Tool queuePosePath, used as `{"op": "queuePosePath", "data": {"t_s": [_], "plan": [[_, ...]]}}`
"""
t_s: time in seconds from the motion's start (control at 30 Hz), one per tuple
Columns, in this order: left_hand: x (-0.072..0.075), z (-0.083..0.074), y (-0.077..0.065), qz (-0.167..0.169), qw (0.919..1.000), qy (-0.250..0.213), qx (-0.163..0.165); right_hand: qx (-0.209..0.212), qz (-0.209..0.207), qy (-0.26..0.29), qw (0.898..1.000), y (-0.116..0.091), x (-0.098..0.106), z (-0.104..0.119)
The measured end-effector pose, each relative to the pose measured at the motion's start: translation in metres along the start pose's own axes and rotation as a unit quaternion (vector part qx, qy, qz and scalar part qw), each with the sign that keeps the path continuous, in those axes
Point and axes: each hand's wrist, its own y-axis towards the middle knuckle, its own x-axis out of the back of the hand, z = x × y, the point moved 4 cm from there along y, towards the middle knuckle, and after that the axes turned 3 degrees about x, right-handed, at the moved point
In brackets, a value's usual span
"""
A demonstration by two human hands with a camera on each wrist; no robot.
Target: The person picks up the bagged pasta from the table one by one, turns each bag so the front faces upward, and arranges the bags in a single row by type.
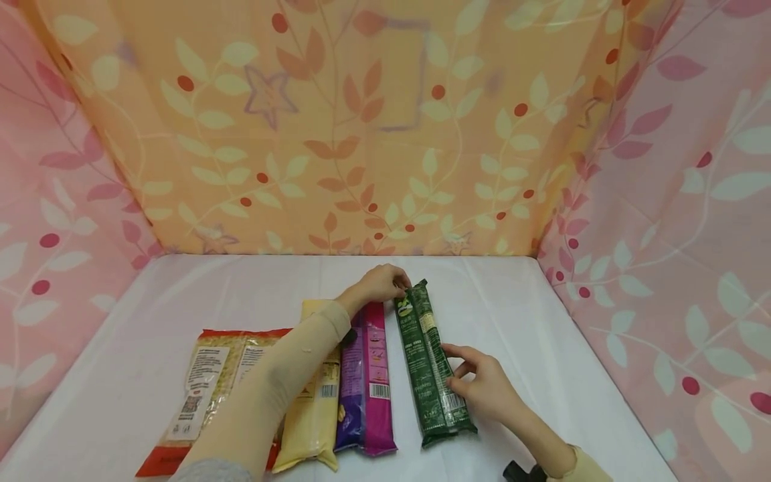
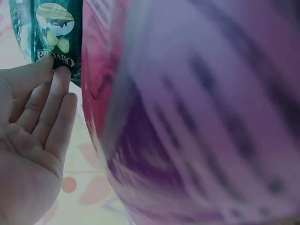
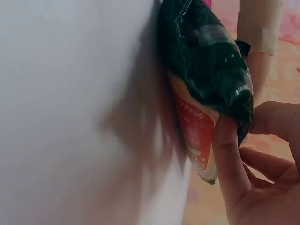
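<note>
A person is wearing a plain beige sleeve [image 1: 271, 385] on the left arm, its cloth creasing softly along the forearm and its cuff stopping short of the bare left hand [image 1: 381, 284]. Grey fabric [image 1: 213, 470] is showing towards the elbow. A similar pale sleeve [image 1: 584, 466] is covering part of the right arm. A small black fitting [image 1: 349, 336] is peeking out by the left cuff; a chunky black piece [image 1: 523, 472] is appearing beside the right.

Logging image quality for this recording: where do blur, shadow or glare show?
Head view: fairly even light, no strong glare; left wrist: the purple-and-pink package, close up, is blurred; right wrist: small glints on the green package, soft shadow on the white tabletop.
</note>
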Motion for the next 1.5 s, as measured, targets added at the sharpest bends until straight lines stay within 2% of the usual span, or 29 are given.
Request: {"op": "queuePosePath", "data": {"t_s": [0.17, 0.37, 0.5, 0.6, 0.7, 0.83, 1.07, 1.27, 1.37, 1.5], "plan": [[0.000, 0.001, 0.005, -0.014, 0.9996, -0.024, -0.008, 0.007, -0.027, -0.060, 0.998, 0.002, 0.007, 0.007], [0.002, 0.008, 0.003, 0.017, 0.9979, -0.063, -0.002, 0.055, -0.036, -0.127, 0.990, 0.002, 0.002, 0.018], [0.005, 0.009, -0.001, 0.033, 0.9930, -0.113, 0.006, 0.072, -0.035, -0.136, 0.987, 0.003, -0.004, 0.025], [0.009, 0.007, -0.003, 0.026, 0.9917, -0.126, -0.003, 0.074, -0.031, -0.128, 0.988, 0.004, -0.009, 0.028], [0.014, 0.000, -0.005, 0.003, 0.9941, -0.108, -0.013, 0.076, -0.022, -0.118, 0.990, 0.004, -0.014, 0.029], [0.015, -0.010, -0.006, -0.019, 0.9959, -0.088, -0.010, 0.081, -0.010, -0.104, 0.991, 0.006, -0.021, 0.031], [0.010, -0.015, -0.004, -0.009, 0.9996, -0.028, -0.006, 0.082, 0.005, -0.114, 0.990, 0.010, -0.033, 0.035], [0.011, -0.014, -0.007, -0.017, 0.9995, -0.028, -0.003, 0.080, 0.009, -0.113, 0.990, 0.011, -0.037, 0.036], [0.013, -0.014, -0.010, -0.016, 0.9994, -0.030, 0.000, 0.067, 0.007, -0.084, 0.994, 0.009, -0.035, 0.033], [0.014, -0.011, -0.013, -0.016, 0.9994, -0.029, 0.000, 0.011, -0.027, -0.036, 0.999, 0.005, -0.028, 0.021]]}}
